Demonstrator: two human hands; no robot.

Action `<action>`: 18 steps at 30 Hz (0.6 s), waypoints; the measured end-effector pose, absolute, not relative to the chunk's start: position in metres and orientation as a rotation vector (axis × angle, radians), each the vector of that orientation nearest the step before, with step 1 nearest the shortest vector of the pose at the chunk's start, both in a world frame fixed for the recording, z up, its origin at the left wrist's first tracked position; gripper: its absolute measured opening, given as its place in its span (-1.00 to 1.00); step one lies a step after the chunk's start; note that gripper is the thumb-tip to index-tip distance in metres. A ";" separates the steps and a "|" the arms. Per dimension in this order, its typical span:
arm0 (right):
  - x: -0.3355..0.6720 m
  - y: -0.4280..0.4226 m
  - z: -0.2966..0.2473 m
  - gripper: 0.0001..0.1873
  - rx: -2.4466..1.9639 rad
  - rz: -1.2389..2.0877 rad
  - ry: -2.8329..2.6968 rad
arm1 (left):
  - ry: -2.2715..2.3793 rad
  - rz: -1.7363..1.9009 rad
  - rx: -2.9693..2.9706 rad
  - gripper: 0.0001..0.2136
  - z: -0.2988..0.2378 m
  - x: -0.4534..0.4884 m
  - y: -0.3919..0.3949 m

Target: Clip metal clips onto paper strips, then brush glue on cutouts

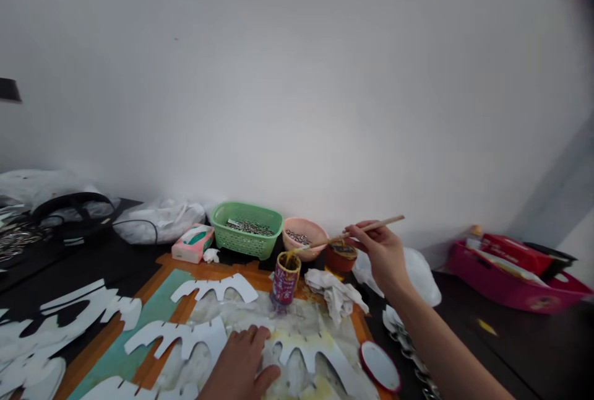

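Cutout (325, 355) of white card, scalloped along one edge, lies on a stained plastic sheet (297, 319) over a painted board (118, 338). The left hand (239, 366) is laid open against its end, with the fingers (253, 337) flat and unclenched. Two more cutouts (185, 338) are placed just beyond that hand. A wooden stick (366, 230) is grasped in the right hand (378, 254) between thumb and fingers, its tip held over the mouth of a printed can (284, 282), and yellowish paste is seen at the can's rim. A brown tub (341, 259) and a crumpled rag (336, 296) stand just beside the can, while a green basket (245, 230) and a pink bowl (301, 233) are set farther back. Pasting is judged to be the step in hand, with the stick at the can for loading. A loaded tip brought across to the card, kept flat under the left hand, appears to be what is called for.
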State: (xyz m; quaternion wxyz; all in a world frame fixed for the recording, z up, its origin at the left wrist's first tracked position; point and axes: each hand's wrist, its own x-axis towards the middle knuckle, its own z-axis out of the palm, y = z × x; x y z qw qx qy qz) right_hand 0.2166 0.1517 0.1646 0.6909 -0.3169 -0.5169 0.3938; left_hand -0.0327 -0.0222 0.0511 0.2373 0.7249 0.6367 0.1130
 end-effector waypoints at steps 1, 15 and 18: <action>0.219 0.150 0.163 -0.62 -0.700 0.885 -1.128 | 1.751 0.306 1.992 -0.57 0.051 -0.032 -0.021; 0.239 0.144 0.177 -0.69 -0.464 0.856 -0.903 | 1.775 0.247 2.045 -0.54 0.033 -0.031 -0.013; 0.238 0.143 0.195 -0.70 -0.401 0.812 -0.900 | 1.781 0.214 2.022 -0.53 0.033 -0.031 -0.013</action>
